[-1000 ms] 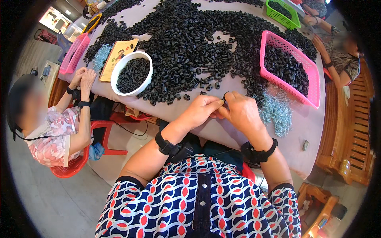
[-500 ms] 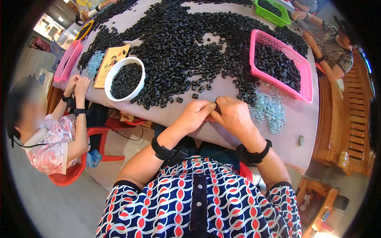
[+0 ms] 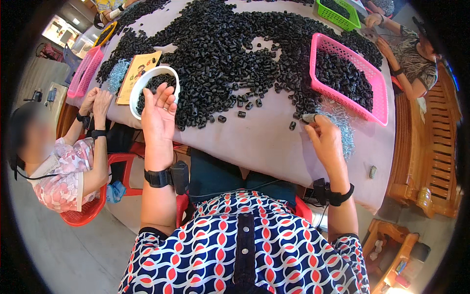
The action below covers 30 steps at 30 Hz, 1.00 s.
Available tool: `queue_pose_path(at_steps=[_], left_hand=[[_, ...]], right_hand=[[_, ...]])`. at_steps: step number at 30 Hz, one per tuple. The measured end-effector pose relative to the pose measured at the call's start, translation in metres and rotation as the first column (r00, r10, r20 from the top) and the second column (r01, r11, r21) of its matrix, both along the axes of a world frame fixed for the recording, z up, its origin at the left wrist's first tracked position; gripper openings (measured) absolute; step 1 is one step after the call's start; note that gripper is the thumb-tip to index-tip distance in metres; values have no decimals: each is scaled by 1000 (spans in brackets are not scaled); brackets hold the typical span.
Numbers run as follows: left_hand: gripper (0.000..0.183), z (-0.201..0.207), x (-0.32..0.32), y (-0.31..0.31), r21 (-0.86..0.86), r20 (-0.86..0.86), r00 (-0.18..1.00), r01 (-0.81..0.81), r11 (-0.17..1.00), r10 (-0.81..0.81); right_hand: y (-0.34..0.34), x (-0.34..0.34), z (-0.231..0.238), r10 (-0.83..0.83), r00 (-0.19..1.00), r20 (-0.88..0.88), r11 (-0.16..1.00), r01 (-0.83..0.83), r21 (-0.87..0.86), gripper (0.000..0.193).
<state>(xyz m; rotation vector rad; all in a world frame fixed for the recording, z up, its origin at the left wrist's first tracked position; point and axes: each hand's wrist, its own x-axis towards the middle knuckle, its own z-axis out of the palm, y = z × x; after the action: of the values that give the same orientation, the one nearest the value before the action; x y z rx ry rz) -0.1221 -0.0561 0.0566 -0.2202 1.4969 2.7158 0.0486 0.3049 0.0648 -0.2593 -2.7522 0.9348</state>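
My left hand (image 3: 160,113) is raised over the near side of a white bowl (image 3: 133,104) of slim black pieces, palm up. Its fingers are loosely curled and apart from the thumb, and nothing shows in them. My right hand (image 3: 324,137) is lowered at the table, between a scatter of short black tubular pieces (image 3: 292,125) and a pile of small shiny pale-blue pieces (image 3: 346,128). Its index finger, with a greyish covering near the tip, reaches left above the thumb, with a gap between them. The main heap of black tubular pieces (image 3: 215,63) spreads across the cloth-covered table (image 3: 245,142).
A pink basket (image 3: 382,105) of black pieces stands at the right, a green basket (image 3: 350,22) behind it. A yellow booklet (image 3: 126,87) lies beside the bowl. People sit left and right. A small greyish object (image 3: 373,172) lies near the right table edge.
My hands were together at the table's front edge, fingers pinched around a small dark piece. They have parted: the left moved to the bowl, the right toward the pale-blue pile.
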Motion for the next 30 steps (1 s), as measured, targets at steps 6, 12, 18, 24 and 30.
queue_pose_path(at_steps=[6, 12, 18, 24, 30], left_hand=[[47, 1, 13, 32, -125, 5, 982, 189, 974, -190], [28, 1, 41, 96, -806, -136, 741, 304, 509, -658], [20, -8, 36, 120, -960, -235, 611, -266, 83, -756], [15, -10, 33, 133, -946, -254, 571, -316, 77, -781], [16, -7, 32, 133, -952, -214, 566, -304, 39, -796]], right_hand=[[-22, -6, 2, 112, 994, -1, 991, -112, 72, 13], [-11, -2, 3, 31, 995, -97, 999, -27, 39, 13], [4, 15, 2, 23, 999, -24, 988, -19, 153, 9], [-1, 14, -2, 49, 992, -118, 998, -53, -25, 9], [4, 12, 0, -7, 995, -98, 1000, 7, -4, 9]])
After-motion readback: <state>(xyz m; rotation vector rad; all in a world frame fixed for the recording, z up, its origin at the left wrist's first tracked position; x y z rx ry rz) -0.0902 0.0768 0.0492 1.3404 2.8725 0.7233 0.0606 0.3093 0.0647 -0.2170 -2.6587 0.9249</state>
